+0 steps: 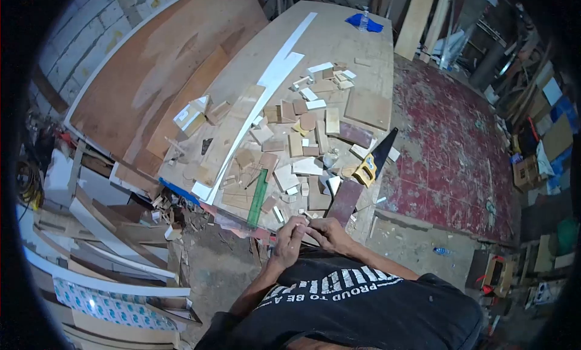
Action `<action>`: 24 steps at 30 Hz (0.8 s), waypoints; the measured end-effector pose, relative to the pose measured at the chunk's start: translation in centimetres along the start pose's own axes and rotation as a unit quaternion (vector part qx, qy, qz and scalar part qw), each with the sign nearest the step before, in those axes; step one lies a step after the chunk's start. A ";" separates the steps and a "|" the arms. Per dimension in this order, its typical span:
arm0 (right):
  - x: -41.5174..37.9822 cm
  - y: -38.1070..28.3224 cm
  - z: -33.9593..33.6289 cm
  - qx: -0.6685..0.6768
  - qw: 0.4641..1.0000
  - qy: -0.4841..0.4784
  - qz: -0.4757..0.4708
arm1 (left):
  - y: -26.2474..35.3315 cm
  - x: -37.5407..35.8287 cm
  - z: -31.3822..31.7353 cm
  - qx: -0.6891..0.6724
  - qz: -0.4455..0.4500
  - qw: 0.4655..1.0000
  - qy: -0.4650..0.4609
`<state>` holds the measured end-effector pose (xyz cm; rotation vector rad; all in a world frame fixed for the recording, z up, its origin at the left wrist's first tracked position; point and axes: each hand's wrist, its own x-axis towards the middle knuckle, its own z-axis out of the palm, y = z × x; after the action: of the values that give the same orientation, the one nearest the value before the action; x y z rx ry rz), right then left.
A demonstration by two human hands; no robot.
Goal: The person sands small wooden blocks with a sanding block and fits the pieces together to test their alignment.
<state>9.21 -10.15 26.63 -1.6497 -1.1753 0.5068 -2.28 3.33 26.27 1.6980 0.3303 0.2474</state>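
Observation:
At the near edge of the table, close to my chest, my left hand [289, 240] and my right hand [330, 234] meet with fingers curled and pinched together. Something small and pale may sit between the fingertips, but it is too small to name. Just beyond them lies a dark reddish board [344, 202]. A green ruler [258, 198] rests to the left of my hands. On the right is a handsaw [375, 159] with a yellow handle and black blade. Many wood offcuts [307, 166] are scattered across the tabletop.
The plywood table [330, 32] carries a long white strip [281, 68] and, at its far end, a plastic bottle [364, 20] on blue cloth. A large panel [163, 65] leans at left, above curved wooden pieces [109, 253]. Red-topped flooring [448, 156] lies to the right.

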 end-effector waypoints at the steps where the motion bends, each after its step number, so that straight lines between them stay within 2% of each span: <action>1: 0.4 -0.1 0.5 0.020 1.000 0.015 -0.001 | -1.0 0.2 0.0 -0.027 0.008 1.000 0.009; 2: 0.8 -0.2 0.8 0.040 0.999 0.033 -0.004 | -1.8 0.3 -0.1 -0.026 0.012 1.000 -0.004; 4: 1.0 -0.5 0.6 -0.009 0.999 0.033 -0.005 | -1.5 0.5 -0.5 -0.112 -0.048 0.992 0.006; 6: 0.9 -0.9 0.0 -0.030 1.000 -0.010 -0.004 | -1.1 0.4 -0.3 -0.118 -0.031 0.993 -0.001; 9: 0.4 -0.1 1.3 -0.009 0.998 0.041 0.042 | -0.7 1.2 -1.3 -0.171 -0.029 0.983 -0.056; 11: 0.4 0.4 2.0 0.001 0.996 0.066 0.058 | -1.7 1.5 -1.3 -0.154 -0.018 0.986 -0.065; 13: 0.4 0.2 2.5 -0.039 0.997 0.054 0.037 | -2.0 1.6 -1.6 -0.098 0.003 0.993 -0.066; 16: 0.2 -0.5 2.3 -0.064 0.996 0.053 0.027 | -2.0 1.4 -2.0 -0.087 0.012 0.993 -0.082; 18: 1.0 -0.6 2.9 -0.045 0.995 0.087 0.034 | -2.5 1.7 -2.9 -0.126 -0.004 0.986 -0.107; 20: 1.3 -1.2 3.7 -0.014 0.992 0.118 0.048 | -1.6 2.1 -3.4 -0.228 -0.051 0.968 -0.089; 22: 2.1 -2.2 4.1 -0.060 0.984 0.132 0.105 | -2.3 2.9 -3.5 -0.193 -0.041 0.976 -0.086; 24: 2.1 -2.2 4.4 -0.080 0.979 0.163 0.091 | -3.6 3.4 -3.2 -0.113 0.055 0.990 -0.063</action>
<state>5.68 -6.12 27.23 -1.9060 -0.8455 0.2450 -0.53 7.95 23.08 1.5011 0.1100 0.2488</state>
